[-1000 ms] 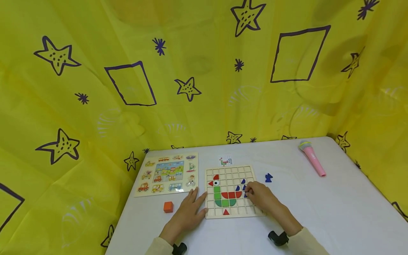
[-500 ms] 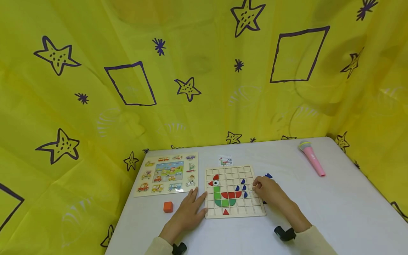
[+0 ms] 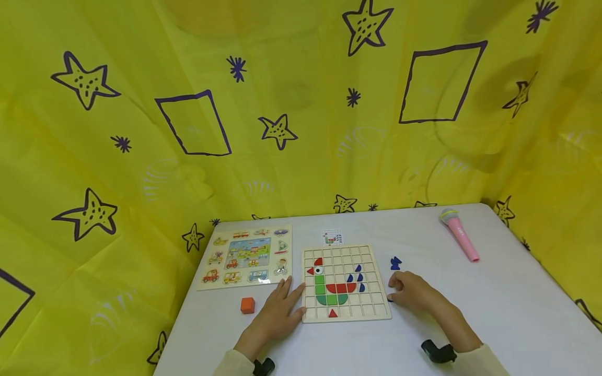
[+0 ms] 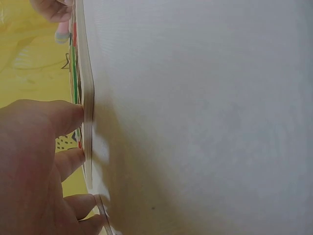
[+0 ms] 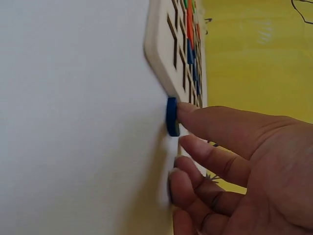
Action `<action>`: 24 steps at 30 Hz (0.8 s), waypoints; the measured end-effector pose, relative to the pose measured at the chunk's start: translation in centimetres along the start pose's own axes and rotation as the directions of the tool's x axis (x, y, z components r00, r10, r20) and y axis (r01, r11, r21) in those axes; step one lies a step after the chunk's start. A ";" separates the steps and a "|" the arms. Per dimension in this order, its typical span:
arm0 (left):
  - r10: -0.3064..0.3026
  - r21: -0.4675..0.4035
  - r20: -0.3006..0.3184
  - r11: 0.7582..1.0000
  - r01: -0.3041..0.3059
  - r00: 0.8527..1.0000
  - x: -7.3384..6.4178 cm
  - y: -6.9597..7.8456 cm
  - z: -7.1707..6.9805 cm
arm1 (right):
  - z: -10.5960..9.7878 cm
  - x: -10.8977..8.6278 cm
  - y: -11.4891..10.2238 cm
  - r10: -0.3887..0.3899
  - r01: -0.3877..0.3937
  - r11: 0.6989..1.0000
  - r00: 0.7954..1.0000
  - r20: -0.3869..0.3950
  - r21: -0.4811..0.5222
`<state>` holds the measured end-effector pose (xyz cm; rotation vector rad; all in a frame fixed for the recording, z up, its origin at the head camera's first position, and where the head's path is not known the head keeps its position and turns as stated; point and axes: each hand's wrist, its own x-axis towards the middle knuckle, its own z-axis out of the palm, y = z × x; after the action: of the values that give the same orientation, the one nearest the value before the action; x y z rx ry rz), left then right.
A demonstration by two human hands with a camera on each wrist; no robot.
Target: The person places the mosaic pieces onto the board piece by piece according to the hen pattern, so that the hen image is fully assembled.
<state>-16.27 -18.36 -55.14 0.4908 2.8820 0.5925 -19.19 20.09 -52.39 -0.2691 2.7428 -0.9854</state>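
Observation:
A wooden grid board [image 3: 338, 261] holds red, green and blue pieces laid out as a bird shape, with several blue pieces [image 3: 359, 278] towards its right side. My left hand [image 3: 279, 313] rests spread at the board's left edge; in the left wrist view, thumb and a finger touch that edge. Just off the board's right side is my right hand [image 3: 414, 292], its fingers loosely bent. In the right wrist view its thumb tip meets a loose blue piece [image 5: 171, 117] on the table, while the index fingertip sits just beyond the piece's end.
More loose blue pieces [image 3: 396, 262] lie beyond my right hand. A small pattern card [image 3: 332, 237] is behind the board. Left of it are a picture puzzle [image 3: 221, 277] and an orange cube [image 3: 247, 305]. A pink microphone [image 3: 462, 237] lies back right, before a yellow curtain [image 3: 301, 172].
My right hand has moved right, from over the grid board to the table beside it, down to the loose blue piece. The left hand stays in place.

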 end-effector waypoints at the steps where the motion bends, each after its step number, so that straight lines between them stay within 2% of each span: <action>1: -0.001 0.000 0.000 1.000 0.001 1.000 0.0 0.0 0.0 | 0.1 -0.2 0.1 -0.003 0.003 1.000 1.000 0.001 0.003; 8: -0.010 -0.004 0.005 1.000 0.010 1.000 0.0 -0.1 0.1 | 0.2 -0.4 0.6 -0.033 0.033 0.999 0.999 -0.009 0.010; 15: -0.006 -0.009 0.007 1.000 0.006 1.000 -0.1 0.0 0.1 | 0.4 -0.6 1.0 -0.008 0.009 1.000 0.999 -0.043 0.012; 24: -0.012 -0.013 0.005 1.000 0.012 1.000 -0.1 0.0 0.1 | 1.1 -0.8 1.4 -0.071 0.069 0.997 0.992 -0.106 -0.024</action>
<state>-16.16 -18.38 -55.20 0.4723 2.8729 0.6072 -18.27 20.70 -54.06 -0.3277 2.8591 -1.0177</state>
